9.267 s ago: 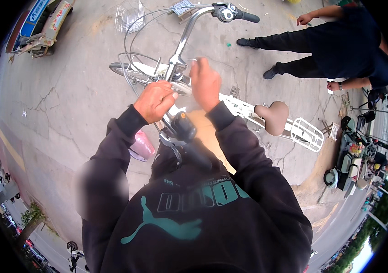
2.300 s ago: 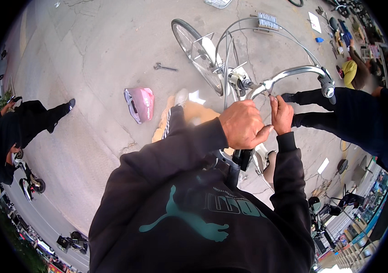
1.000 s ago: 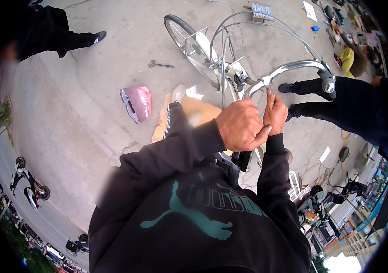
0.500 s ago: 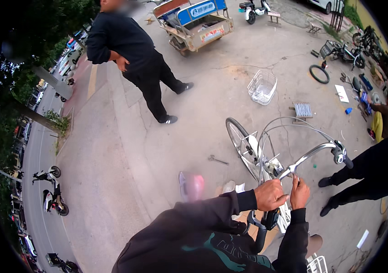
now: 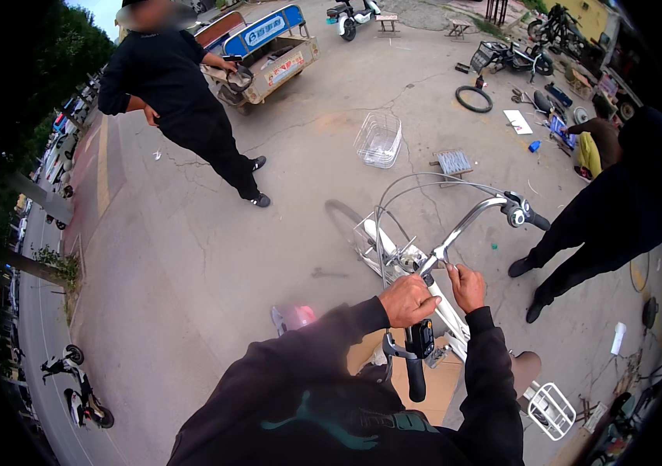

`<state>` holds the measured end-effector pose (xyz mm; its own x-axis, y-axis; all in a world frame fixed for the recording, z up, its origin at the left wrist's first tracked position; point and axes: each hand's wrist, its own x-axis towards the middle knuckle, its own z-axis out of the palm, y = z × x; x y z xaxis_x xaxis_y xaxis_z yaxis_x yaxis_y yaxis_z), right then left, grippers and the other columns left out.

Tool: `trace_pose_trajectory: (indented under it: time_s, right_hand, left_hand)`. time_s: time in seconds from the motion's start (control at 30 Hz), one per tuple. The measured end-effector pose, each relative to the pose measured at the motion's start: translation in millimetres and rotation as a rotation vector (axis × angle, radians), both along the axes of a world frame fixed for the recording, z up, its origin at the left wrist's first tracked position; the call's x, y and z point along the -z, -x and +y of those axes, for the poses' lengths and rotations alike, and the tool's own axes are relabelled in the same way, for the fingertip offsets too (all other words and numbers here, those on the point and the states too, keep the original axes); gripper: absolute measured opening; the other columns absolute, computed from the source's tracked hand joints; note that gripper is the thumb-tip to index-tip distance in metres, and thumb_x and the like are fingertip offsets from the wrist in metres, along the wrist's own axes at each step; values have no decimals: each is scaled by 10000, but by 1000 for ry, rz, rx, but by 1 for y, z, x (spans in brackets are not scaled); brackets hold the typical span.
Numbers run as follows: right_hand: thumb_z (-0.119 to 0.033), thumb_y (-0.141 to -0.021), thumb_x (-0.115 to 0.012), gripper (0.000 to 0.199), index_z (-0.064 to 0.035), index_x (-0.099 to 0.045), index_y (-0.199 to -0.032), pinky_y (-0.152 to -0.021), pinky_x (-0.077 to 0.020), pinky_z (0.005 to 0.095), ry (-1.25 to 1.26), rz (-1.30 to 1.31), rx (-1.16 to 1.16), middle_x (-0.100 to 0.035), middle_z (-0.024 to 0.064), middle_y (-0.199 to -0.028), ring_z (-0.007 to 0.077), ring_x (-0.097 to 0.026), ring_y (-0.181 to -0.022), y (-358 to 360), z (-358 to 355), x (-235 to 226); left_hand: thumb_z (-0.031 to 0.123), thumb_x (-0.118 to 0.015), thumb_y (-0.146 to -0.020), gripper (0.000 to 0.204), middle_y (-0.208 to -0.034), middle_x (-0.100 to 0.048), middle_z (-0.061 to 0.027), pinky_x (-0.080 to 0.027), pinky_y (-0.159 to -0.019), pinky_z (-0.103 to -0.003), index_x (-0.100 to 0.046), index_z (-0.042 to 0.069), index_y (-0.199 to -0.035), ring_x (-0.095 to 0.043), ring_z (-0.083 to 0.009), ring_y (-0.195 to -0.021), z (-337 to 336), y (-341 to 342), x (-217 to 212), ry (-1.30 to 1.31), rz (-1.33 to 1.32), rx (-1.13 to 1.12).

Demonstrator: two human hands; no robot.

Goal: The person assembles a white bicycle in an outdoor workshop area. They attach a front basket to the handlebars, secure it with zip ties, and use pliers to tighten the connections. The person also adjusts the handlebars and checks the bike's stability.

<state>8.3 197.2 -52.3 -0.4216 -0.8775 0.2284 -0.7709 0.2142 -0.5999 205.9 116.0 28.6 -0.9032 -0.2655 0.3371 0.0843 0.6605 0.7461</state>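
A white bicycle (image 5: 449, 314) stands in front of me, its silver handlebar (image 5: 467, 219) turned lengthwise. My left hand (image 5: 409, 300) is wrapped round the near side of the handlebar. Beside the stem, my right hand (image 5: 467, 286) has its fingers curled in and its thumb up; what they pinch, if anything, is hidden. Close below my left hand are a black box with an orange mark (image 5: 422, 339), a brake lever (image 5: 397, 353) and a black grip (image 5: 416, 380). Cables (image 5: 424, 177) loop over the front. The front wheel (image 5: 343, 225) is blurred.
A wrench (image 5: 329, 273) and a pink object (image 5: 297, 317) lie left of the bicycle, cardboard (image 5: 432, 388) under it. Beyond are a wire basket (image 5: 379, 140), a stool (image 5: 453, 161) and a cargo tricycle (image 5: 269, 54). People stand left (image 5: 183, 93) and right (image 5: 603, 202); another crouches (image 5: 599, 144).
The view has swung, so the bicycle and both hands appear further left. My hands keep their places at the handlebar and stem. The person on the left has stretched an arm toward the tricycle.
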Motion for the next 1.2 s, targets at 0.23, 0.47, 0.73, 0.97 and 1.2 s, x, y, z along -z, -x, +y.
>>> trace_pose_trajectory:
  time_s: [0.23, 0.47, 0.73, 0.97, 1.2]
  right_hand:
    - [-381, -1003, -487, 407, -132, -465, -681, -415, -212, 208, 359, -870, 198, -358, -69, -539, 30, -322, -451, 17, 24, -46]
    - [-350, -960, -583, 441, -138, -435, -603, -428, -189, 244, 203, -602, 600, -351, -66, -506, 30, -282, -445, -80, 77, -147]
    - [-109, -995, -430, 256, 56, -554, -1148, -869, -446, 374, -8, 301, 434, -609, 210, -1053, 326, -579, -975, -234, 19, -164]
    - [-138, -910, -533, 440, 98, -450, -1272, -1038, -339, 449, -650, 448, 640, -576, 213, -1208, 342, -543, -1099, -245, -44, -143]
    - [-169, -895, -548, 371, 58, -507, -1186, -707, -505, 438, -671, 438, 745, -626, 172, -972, 338, -611, -908, -212, -97, -108]
  left_hand:
    - [179, -541, -883, 374, -563, -539, -167, -400, -634, -460, -519, 12, -550, -518, -380, -586, -7, -3, 9, -24, -15, 44]
    - [254, -560, -855, 370, -557, -560, -176, -427, -710, -453, -601, 17, -573, -564, -384, -612, -12, -8, -2, 72, -12, 185]
    - [231, -642, -810, 269, -1145, -516, -163, -324, -1031, -462, -579, 20, -964, -472, -307, -1125, -51, -40, -1, 56, 69, 360]
    - [138, -605, -828, 278, -1275, -513, -169, -379, -1015, -457, -527, 33, -1074, -493, -368, -1166, -189, -207, 120, 85, -123, -251]
    - [229, -434, -915, 355, -1171, -639, -194, -491, -928, -414, -677, 47, -1098, -609, -314, -1121, -241, -608, 317, -246, -1751, -764]
